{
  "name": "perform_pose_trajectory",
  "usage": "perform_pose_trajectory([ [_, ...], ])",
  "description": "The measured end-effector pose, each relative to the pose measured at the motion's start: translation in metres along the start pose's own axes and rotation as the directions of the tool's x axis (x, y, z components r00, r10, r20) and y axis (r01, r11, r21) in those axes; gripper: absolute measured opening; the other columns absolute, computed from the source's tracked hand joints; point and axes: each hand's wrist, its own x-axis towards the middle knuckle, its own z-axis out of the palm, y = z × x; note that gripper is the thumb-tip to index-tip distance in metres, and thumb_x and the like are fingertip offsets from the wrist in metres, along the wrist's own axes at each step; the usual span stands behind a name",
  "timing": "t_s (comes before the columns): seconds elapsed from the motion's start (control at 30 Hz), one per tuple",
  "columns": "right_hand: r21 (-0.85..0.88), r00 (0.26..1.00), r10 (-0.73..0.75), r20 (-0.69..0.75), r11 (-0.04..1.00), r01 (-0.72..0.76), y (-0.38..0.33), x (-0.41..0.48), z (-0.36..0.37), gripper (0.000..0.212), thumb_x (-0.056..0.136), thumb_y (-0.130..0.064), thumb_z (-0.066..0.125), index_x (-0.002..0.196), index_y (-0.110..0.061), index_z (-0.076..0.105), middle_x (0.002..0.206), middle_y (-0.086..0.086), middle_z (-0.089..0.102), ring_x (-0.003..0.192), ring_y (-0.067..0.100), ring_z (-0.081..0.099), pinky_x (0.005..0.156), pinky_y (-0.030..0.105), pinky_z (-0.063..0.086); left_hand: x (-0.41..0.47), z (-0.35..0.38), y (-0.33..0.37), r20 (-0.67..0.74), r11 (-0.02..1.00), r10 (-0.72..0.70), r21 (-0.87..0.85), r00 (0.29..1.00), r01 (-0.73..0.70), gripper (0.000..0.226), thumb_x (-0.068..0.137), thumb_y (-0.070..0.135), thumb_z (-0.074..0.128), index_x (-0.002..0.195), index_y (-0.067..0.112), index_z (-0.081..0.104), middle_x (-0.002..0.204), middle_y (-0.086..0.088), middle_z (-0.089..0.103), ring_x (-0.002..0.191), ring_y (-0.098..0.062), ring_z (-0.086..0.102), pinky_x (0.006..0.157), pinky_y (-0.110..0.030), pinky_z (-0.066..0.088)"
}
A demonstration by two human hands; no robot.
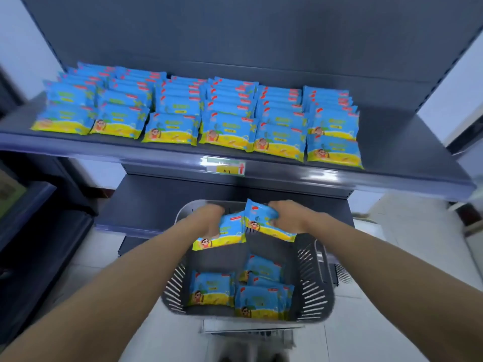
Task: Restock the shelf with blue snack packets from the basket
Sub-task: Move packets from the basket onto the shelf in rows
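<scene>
You are holding two blue snack packets above the grey basket [311,283]: your left hand [209,218] is gripping one packet [224,235], your right hand [287,215] is clasping another [264,220], overlapping the first. More packets [235,293] are lying in the basket; rows of packets [198,113] are filling the shelf [405,158] above.

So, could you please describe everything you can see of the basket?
The basket is dark grey, apparently plastic, with rounded corners and slotted side walls. It sits low in front of the shelves, open at the top. A few blue snack packets lie on its floor. Above it, the left hand and right hand each hold a packet.
</scene>
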Motion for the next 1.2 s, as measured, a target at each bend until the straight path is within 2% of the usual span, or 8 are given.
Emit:
perform_pose_trajectory([
  [0.2,-0.081,0.985,-0.095,-0.140,0.993,0.085,-0.013,-0.027,-0.078,0.015,0.092,-0.024,0.055,0.103,-0.016,0.049,0.096,0.003,0.052,0.094,0.027,0.054,0.070,0.030,0.037,-0.039,-0.068,0.007,-0.176,0.998,-0.026,-0.057,0.984,0.016,0.032,0.079,0.012,0.061,0.111,0.010,0.059,0.111,-0.010,0.063,0.098,-0.029,0.061,0.072,-0.034,0.047],
  [0.27,-0.072,0.973,-0.138,-0.187,0.989,0.126,-0.016,-0.026,-0.099,0.033,0.093,-0.025,0.056,0.124,-0.013,0.049,0.119,0.008,0.055,0.112,0.030,0.052,0.082,0.033,0.041,-0.051,-0.088,0.008,-0.242,0.999,-0.033,-0.041,0.970,0.024,0.037,0.081,0.015,0.062,0.117,0.010,0.056,0.113,-0.012,0.061,0.100,-0.029,0.059,0.075,-0.035,0.047],
  [0.33,-0.062,0.950,-0.166,-0.265,0.986,0.155,-0.021,-0.023,-0.116,0.051,0.094,-0.022,0.055,0.141,-0.012,0.038,0.144,0.009,0.044,0.131,0.027,0.042,0.100,0.032,0.036,-0.062,-0.106,0.006,-0.311,0.999,-0.046,-0.012,0.949,0.045,0.038,0.082,0.018,0.063,0.119,0.009,0.055,0.116,-0.012,0.060,0.104,-0.030,0.058,0.081,-0.038,0.049],
  [0.57,-0.108,0.882,-0.217,-0.419,0.976,0.188,-0.048,0.005,-0.145,0.051,0.092,-0.022,0.056,0.139,-0.014,0.040,0.137,0.014,0.051,0.122,0.031,0.050,0.096,0.035,0.043,-0.083,-0.150,-0.034,-0.443,0.984,-0.169,-0.019,0.881,0.179,0.030,0.084,0.019,0.063,0.112,0.011,0.056,0.114,-0.013,0.060,0.106,-0.033,0.056,0.082,-0.039,0.049],
  [0.83,-0.281,0.908,-0.125,-0.401,0.960,0.008,-0.096,0.060,-0.160,0.040,0.093,-0.025,0.055,0.130,-0.016,0.045,0.132,0.011,0.055,0.122,0.031,0.050,0.096,0.039,0.041,-0.072,-0.178,-0.106,-0.494,0.985,-0.164,-0.032,0.854,0.171,0.035,0.087,0.019,0.061,0.119,0.010,0.054,0.118,-0.012,0.060,0.106,-0.034,0.057,0.084,-0.038,0.047],
  [0.97,-0.314,0.944,-0.006,-0.329,0.944,-0.104,-0.123,0.093,-0.159,0.049,0.093,-0.020,0.054,0.139,-0.019,0.038,0.138,0.007,0.050,0.127,0.028,0.046,0.098,0.042,0.038,-0.052,-0.197,-0.150,-0.499,0.997,-0.067,0.008,0.864,0.082,0.029,0.084,0.017,0.061,0.112,0.011,0.056,0.116,-0.012,0.062,0.107,-0.033,0.057,0.085,-0.035,0.044],
  [1.07,-0.330,0.947,0.106,-0.304,0.920,-0.209,-0.134,0.113,-0.155,0.055,0.087,-0.020,0.062,0.135,-0.016,0.038,0.130,0.007,0.055,0.122,0.028,0.049,0.099,0.046,0.035,-0.028,-0.209,-0.170,-0.488,0.999,0.035,0.047,0.872,-0.014,0.032,0.083,0.017,0.062,0.114,0.014,0.058,0.119,-0.008,0.063,0.110,-0.031,0.056,0.086,-0.033,0.043],
  [1.2,-0.342,0.911,0.166,-0.377,0.889,-0.303,-0.133,0.127,-0.150,0.044,0.089,-0.019,0.058,0.129,-0.012,0.041,0.125,0.012,0.054,0.122,0.032,0.046,0.098,0.047,0.037,0.007,-0.211,-0.173,-0.392,0.989,0.144,0.079,0.909,-0.123,0.029,0.082,0.018,0.064,0.110,0.012,0.059,0.115,-0.009,0.064,0.109,-0.029,0.058,0.090,-0.035,0.047],
])
